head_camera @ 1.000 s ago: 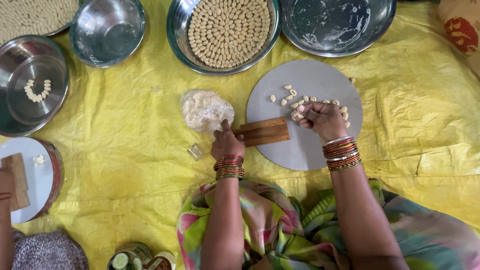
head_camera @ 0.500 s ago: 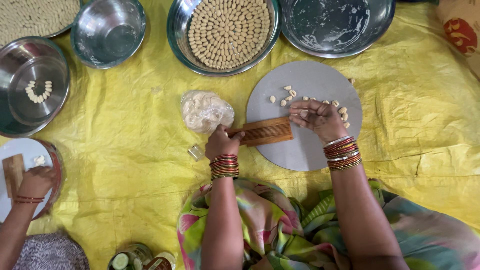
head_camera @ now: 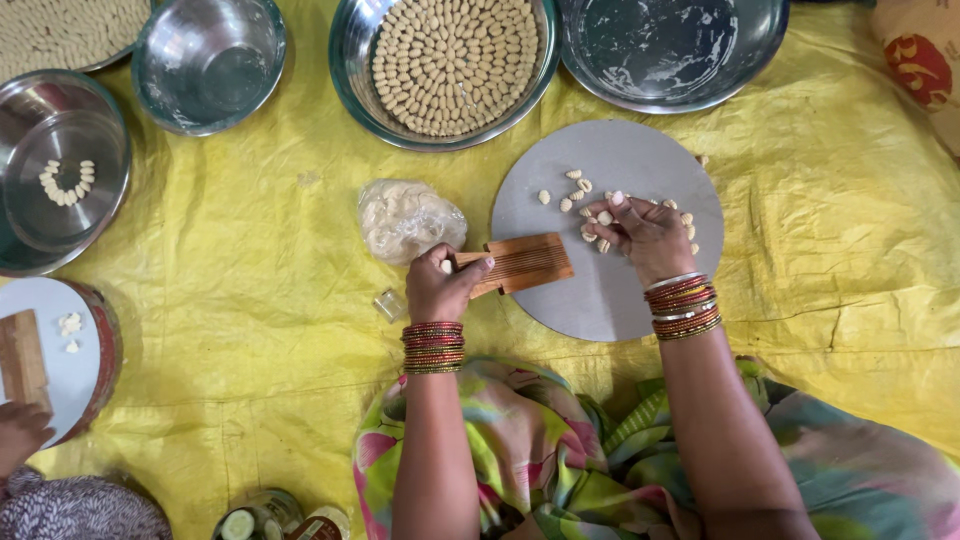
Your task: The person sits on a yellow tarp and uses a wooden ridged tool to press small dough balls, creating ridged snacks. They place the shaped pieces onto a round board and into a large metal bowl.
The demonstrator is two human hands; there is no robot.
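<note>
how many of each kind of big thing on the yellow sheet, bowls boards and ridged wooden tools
Steel bowls: 5, one packed with shaped dough pieces
Round grey boards: 2, one under the right hand, one at the left edge
Ridged wooden tools: 2, one in the left hand, one at the left edge
Total: 9

Board near edge: the lower half of the round grey board (head_camera: 610,290) lies bare, open to a hand.
Board middle: the ribbed wooden comb block (head_camera: 520,262) and small scattered dough pieces (head_camera: 585,190) crowd it.
Left of board: the lump of dough in clear plastic (head_camera: 405,218) blocks the way.
Far side: the steel bowl of shaped pieces (head_camera: 450,65) and the empty wet steel bowl (head_camera: 670,50) close it off.
Right: the yellow plastic sheet (head_camera: 830,230) lies open.
</note>
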